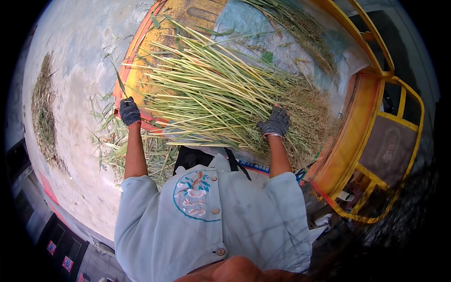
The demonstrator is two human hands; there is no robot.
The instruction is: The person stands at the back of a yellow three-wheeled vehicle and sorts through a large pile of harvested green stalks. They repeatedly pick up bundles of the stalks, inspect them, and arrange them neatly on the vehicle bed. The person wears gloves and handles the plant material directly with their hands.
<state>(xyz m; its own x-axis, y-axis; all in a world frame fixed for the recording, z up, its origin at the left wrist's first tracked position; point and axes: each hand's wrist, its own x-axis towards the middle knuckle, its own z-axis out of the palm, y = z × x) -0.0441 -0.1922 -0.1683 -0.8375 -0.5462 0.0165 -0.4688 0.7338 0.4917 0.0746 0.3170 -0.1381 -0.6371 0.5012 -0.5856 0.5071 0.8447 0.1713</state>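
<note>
A thick spread of long green-yellow stalks (211,80) lies across the yellow bed of a cart. Their bushy seed heads (307,105) point to the right. My left hand (129,111), in a dark knitted glove, is closed at the bed's left edge around the lower end of a long green leaf (119,80), which sticks up away from me. On the right, my gloved right hand (276,122) rests on the stalks just below their seed heads. Its fingers reach forward, slightly bent and apart, with nothing gripped that I can see.
Stripped leaves (159,157) are heaped on the ground near the left edge. A dark strip of plant matter (44,108) lies farther left on concrete. More seed heads (312,37) lie at the far right of the bed. The cart's yellow metal frame (399,101) borders the right side.
</note>
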